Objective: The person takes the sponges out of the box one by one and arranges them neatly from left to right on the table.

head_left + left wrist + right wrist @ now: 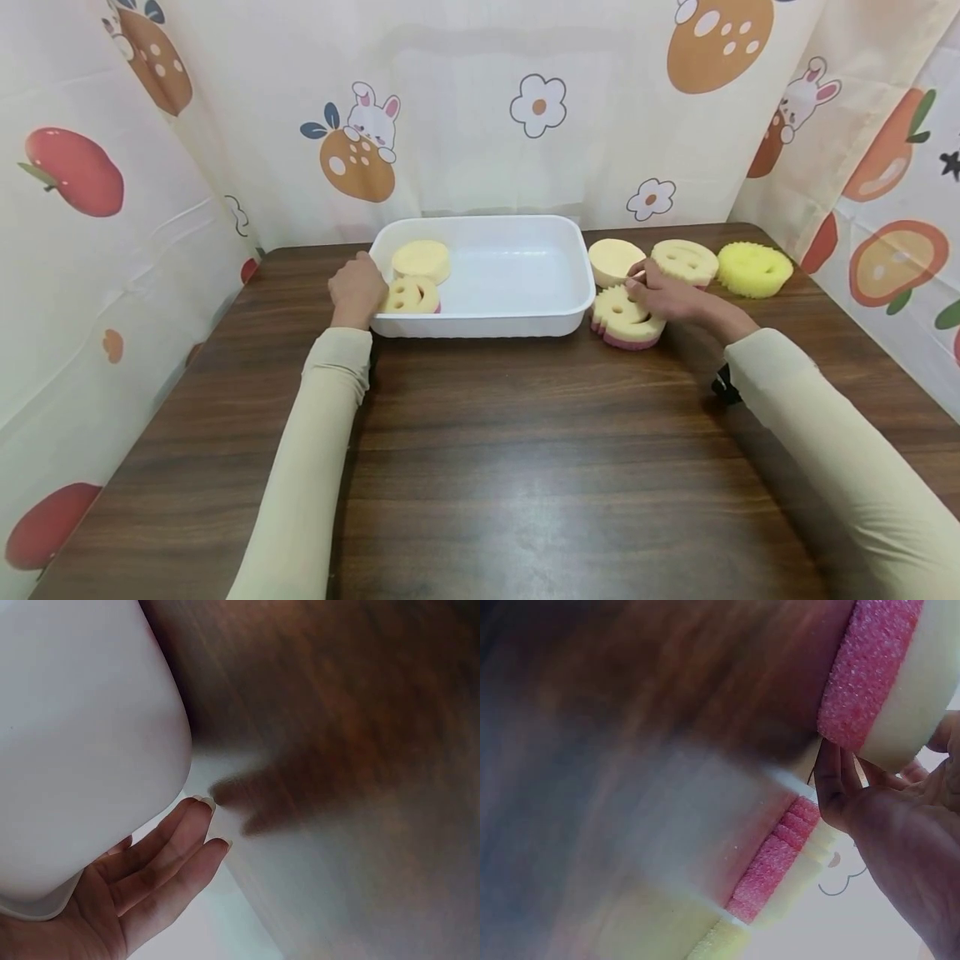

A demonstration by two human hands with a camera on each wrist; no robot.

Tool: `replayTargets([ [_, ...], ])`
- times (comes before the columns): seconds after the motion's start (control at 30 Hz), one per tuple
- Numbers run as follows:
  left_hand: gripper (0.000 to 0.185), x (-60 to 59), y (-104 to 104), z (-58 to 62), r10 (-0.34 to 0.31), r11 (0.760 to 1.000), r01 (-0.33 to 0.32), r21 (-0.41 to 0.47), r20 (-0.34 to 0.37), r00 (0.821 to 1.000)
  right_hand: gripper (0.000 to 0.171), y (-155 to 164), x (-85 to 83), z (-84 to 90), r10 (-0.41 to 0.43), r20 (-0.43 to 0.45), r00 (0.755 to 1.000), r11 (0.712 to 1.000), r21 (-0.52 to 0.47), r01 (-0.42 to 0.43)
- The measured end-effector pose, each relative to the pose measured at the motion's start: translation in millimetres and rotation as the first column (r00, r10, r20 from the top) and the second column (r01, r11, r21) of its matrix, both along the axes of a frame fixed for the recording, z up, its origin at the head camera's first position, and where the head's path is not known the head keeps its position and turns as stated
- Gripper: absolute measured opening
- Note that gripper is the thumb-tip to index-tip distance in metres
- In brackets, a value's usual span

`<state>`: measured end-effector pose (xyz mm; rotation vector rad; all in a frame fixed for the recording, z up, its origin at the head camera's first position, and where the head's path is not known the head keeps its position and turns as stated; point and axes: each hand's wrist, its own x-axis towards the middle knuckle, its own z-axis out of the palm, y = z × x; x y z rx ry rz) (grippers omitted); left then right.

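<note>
At the left end of a white tray (480, 327), my left hand (357, 287) grips the rim; in the left wrist view its fingers (169, 881) lie along the outer wall. Inside the tray, at its left end, are a round cream sponge (422, 260) and a smiley-face sponge (411, 293) with a pink underside. My right hand (667, 293) pinches the far edge of another smiley-face sponge (618, 312), cream over pink, just right of the tray. The right wrist view has fingers at the edge of this two-layer sponge (889, 682).
Behind the right hand stand a round cream sponge (611, 260), a cream face sponge (684, 260) with a pink underside, and a yellow face sponge (753, 271) farther right. A dark wooden table (525, 467) carries everything. Printed curtains (480, 108) hang at the back and sides.
</note>
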<state>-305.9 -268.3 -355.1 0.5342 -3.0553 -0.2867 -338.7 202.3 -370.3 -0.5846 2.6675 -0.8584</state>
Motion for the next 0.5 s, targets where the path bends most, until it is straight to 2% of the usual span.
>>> replayTargets([
  [0.5, 0.05, -0.6, -0.9, 0.8, 0.0, 0.999, -0.001, 0.036, 0.01, 1.0, 0.055, -1.5, -7.7, 16.1, -0.021, 0.011, 1.0, 0.999, 0.03, 0.021],
])
